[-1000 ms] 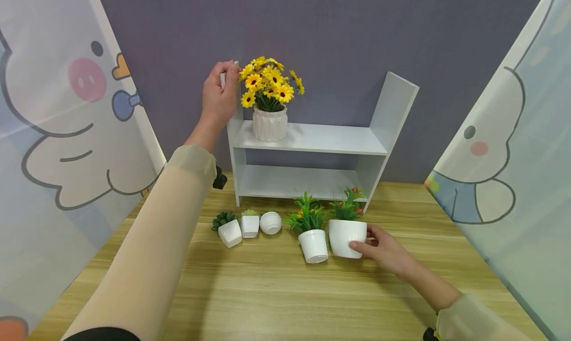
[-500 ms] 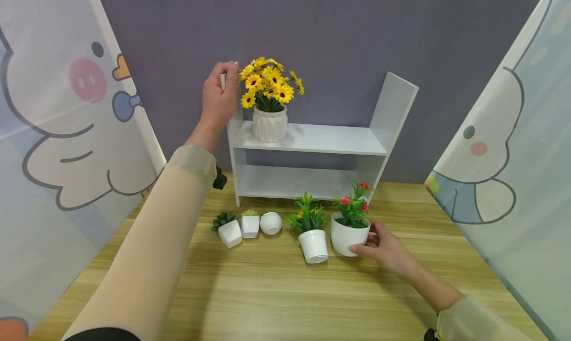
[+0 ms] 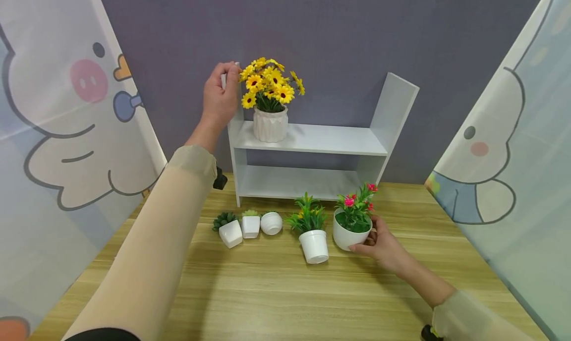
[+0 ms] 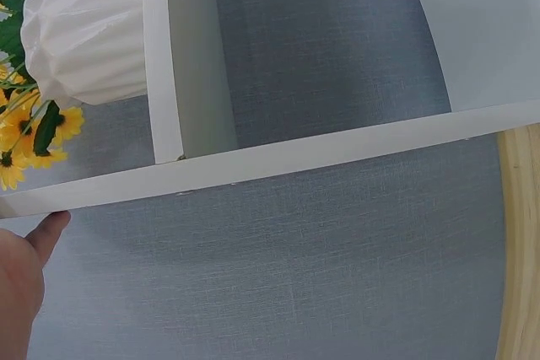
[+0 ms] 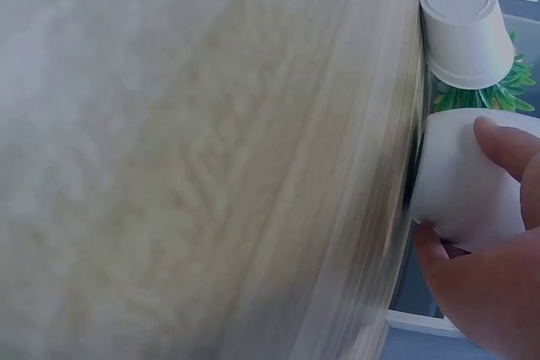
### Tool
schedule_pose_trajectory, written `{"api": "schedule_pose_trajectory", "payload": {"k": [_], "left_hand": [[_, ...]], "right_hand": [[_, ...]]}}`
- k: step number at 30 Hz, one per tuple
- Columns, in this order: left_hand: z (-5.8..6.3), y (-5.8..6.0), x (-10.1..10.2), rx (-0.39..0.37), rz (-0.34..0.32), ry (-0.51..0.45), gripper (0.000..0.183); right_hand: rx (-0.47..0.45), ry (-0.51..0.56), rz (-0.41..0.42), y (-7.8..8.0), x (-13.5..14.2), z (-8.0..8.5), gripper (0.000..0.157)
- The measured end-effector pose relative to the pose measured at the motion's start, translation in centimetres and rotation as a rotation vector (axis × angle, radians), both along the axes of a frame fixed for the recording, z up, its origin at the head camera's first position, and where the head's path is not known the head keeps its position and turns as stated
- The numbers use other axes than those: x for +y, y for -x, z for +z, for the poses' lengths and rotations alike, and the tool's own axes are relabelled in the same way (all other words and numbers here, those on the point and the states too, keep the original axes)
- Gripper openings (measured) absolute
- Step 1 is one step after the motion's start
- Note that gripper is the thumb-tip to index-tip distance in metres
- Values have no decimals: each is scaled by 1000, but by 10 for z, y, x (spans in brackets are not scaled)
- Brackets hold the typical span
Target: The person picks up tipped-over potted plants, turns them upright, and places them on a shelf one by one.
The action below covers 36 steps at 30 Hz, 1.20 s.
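At the upper left of the head view my left hand grips the top of the left side panel of a white two-tier shelf. In the left wrist view a fingertip touches that panel's edge. Low on the right, my right hand holds a round white flowerpot with green leaves and red flowers, thumb in front and fingers at its side. The pot tilts slightly toward me, at the tabletop. The right wrist view shows the fingers around the white pot.
A pot of yellow flowers stands on the shelf's upper board, near my left hand. A white pot with a green plant lies tipped beside the right-hand pot. Three small white succulent pots lie further left on the wooden table.
My right hand has tipped the red-flowered pot from lying on its side to nearly upright, so its inside shows. My left hand stays on the shelf panel.
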State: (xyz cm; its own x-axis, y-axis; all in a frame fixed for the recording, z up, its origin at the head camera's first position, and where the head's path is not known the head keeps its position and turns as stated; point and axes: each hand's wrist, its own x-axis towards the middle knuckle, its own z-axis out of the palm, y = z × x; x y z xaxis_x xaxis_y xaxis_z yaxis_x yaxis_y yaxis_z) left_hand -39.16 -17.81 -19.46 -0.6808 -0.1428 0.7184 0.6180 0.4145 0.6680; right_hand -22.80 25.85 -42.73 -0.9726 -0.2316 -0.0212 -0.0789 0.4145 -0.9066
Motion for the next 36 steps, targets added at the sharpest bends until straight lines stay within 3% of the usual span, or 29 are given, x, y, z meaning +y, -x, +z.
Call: {"api": "schedule_pose_trajectory", "payload": {"k": [12,20,24,32,36], "left_hand": [[0,0,0,8,2,4,40],[0,0,-1,9,-7,-2,40],[-1,-1,-1,2,-3,-5,40],[-1,0,0,7,-7,-9,40],[0,0,0,8,-8,-14,40]], "right_hand": [[37,-162,-40,6,-4,-1,119],[75,-160,-87,6,-13,-2,118],[89,-137,-64,8,-14,-4,118],[-52,-116,28,13,2,-4,120],[-67,-90,49,16,5,-4,114]]}}
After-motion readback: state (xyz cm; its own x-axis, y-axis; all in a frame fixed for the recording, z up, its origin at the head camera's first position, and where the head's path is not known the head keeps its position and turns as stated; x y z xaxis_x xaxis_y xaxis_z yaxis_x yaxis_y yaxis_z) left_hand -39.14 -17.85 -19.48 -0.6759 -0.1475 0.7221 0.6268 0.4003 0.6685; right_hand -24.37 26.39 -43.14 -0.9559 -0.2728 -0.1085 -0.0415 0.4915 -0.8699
